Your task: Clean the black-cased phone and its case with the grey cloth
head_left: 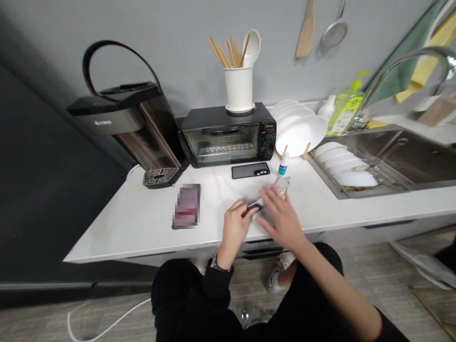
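My left hand (235, 223), with a watch at its wrist, is closed on a small dark object (254, 206) above the front part of the white counter. My right hand (280, 216) is just to its right, fingers spread and slightly blurred, over or beside a greyish cloth-like piece (282, 183); contact cannot be made out. Behind them stands a small white bottle with a blue label (283, 166). A black phone case (250, 170) with camera cutouts lies in front of the toaster oven. Farther left lies a pixelated purple-grey flat item (187, 206).
A black toaster oven (226, 137) carries a white utensil holder (239, 90). At the left stands a dark drinks machine (142, 128). White plates (299, 133) stand right of the oven, beside a sink (423, 159) with bowls (344, 164) and a green soap bottle (345, 111).
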A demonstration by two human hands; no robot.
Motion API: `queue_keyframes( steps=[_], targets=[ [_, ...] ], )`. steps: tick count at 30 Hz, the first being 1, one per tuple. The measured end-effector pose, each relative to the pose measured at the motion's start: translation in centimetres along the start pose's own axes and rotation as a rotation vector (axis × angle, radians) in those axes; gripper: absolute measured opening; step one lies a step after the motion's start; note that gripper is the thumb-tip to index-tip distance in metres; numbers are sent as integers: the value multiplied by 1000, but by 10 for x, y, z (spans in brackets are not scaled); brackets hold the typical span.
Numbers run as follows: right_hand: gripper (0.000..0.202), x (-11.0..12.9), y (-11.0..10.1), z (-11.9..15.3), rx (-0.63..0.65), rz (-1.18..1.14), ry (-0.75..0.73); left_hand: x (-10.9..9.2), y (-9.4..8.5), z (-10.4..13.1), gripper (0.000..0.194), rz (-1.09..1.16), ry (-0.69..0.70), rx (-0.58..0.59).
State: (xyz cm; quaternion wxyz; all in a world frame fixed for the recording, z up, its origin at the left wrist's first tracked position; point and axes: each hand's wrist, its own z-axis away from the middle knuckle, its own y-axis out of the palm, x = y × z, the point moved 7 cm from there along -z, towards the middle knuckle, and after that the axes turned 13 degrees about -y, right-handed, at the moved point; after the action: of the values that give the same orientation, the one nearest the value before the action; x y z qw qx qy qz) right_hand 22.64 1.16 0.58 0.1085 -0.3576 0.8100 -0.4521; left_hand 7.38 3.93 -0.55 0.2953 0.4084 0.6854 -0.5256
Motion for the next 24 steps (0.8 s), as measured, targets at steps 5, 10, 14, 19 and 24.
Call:
queue_keyframes(
  steps=[5,10,14,19,24],
  targets=[
    [67,-1,1,1,26,-40,-26,0,-1,0,37,-6,7,-24],
    [72,8,2,-4,50,-38,-88,3,0,-1,33,-3,-1,-2],
    [68,4,0,-9,58,-14,-73,3,-1,-1,35,3,-2,-14],
    [74,-4,-4,-7,41,15,-44,3,-1,-1,41,6,-22,1],
    [64,-8,-9,-4,-5,31,38,2,-1,-1,41,-4,-32,-3]
  ],
)
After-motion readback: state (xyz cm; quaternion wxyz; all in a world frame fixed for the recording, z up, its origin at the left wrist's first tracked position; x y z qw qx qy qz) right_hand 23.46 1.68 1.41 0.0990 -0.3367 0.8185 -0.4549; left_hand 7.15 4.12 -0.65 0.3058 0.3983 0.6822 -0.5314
